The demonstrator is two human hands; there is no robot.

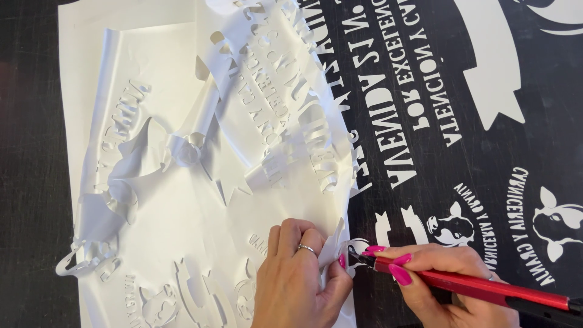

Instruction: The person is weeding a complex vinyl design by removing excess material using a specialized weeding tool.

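A black sheet (486,152) with white cut-out lettering and animal-head shapes covers the right side. A crumpled layer of peeled white vinyl (243,140) is folded back over the left. My left hand (300,276), wearing a ring, pinches the edge of the white vinyl (333,246) near the bottom middle. My right hand (443,273), with pink nails, holds a red craft knife (473,285). Its dark tip (354,257) touches the sheet where the white layer lifts away, beside my left thumb.
A dark tabletop (30,182) shows along the left edge. The loose white vinyl has curled strips and stencil-like holes (182,146), with a torn tail (85,258) at the lower left. White ribbon shapes (492,67) lie on the black sheet at the top right.
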